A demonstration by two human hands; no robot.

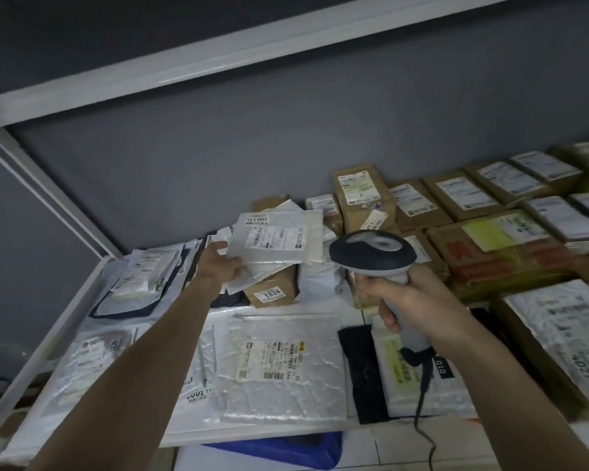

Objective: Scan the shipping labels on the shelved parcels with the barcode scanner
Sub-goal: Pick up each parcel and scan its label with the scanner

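My left hand point(220, 265) grips the lower left edge of a flat white plastic parcel point(279, 241) and holds it raised above the shelf, its shipping label facing me. My right hand point(408, 297) grips the handle of a grey and black barcode scanner point(373, 253); the scanner's head sits just right of the raised parcel and points away from me. Its cable point(422, 406) hangs down past the shelf's front edge. Below the raised parcel stands a small brown box marked 1834 point(272, 292).
The white shelf point(58, 321) is covered with parcels: a large white bubble mailer point(283, 362) in front, grey bags at left point(140, 277), rows of brown labelled boxes at right point(463, 195). A shelf board point(218, 59) runs overhead. A blue object point(286, 448) lies below the shelf.
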